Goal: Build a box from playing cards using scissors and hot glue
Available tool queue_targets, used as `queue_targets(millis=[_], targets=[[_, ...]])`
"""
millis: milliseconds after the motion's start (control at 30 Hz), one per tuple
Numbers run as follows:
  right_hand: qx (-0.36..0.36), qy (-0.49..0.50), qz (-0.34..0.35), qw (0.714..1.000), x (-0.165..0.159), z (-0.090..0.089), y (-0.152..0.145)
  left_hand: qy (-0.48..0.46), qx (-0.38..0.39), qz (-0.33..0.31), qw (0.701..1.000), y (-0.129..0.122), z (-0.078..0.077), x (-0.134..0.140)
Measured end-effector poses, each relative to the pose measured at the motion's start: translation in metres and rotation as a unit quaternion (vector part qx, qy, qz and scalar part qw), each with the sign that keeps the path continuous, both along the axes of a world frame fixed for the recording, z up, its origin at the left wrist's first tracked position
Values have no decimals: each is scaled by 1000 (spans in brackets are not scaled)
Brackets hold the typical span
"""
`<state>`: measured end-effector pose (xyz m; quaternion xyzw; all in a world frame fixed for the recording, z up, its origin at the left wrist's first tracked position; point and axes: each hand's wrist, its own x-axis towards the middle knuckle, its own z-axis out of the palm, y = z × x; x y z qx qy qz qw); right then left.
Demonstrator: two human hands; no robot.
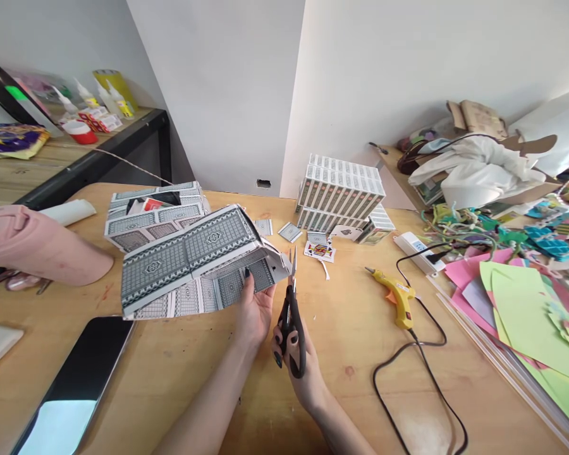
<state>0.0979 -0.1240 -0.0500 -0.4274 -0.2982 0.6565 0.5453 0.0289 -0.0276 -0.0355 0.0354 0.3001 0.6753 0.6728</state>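
Observation:
My left hand point(256, 306) grips the near right end of a long box built from playing cards point(203, 249), thumb on its patterned side. The box is held tilted above the table, with card flaps loose at its right end. In my right hand point(301, 360) are black-handled scissors point(293, 309), fingers through the loops. Their blades point away from me, slightly apart, close beside the flaps; whether they touch the card I cannot tell. Behind the box stands another card-covered box point(156, 205), partly hidden. Loose playing cards point(320, 251) lie beyond the scissors.
Stacked card packs point(339, 189) stand by the wall. To the right lie a yellow glue gun point(396, 296) with its cord, a power strip point(417, 249) and coloured paper point(535, 316). A phone point(80, 373) and a pink roll point(42, 243) are on the left.

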Motion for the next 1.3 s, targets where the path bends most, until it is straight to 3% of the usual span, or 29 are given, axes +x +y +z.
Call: queue_targets(millis=[467, 900, 1300], targets=[[-17, -56, -2, 998, 6, 0, -2, 14, -16, -4, 1000, 0, 0, -3], [-76, -46, -6, 996, 20, 11, -4, 29, 9, -6, 1000, 0, 1, -4], [-82, -69, 6, 994, 32, 23, -5, 40, 19, -11, 999, 0, -1, -7]])
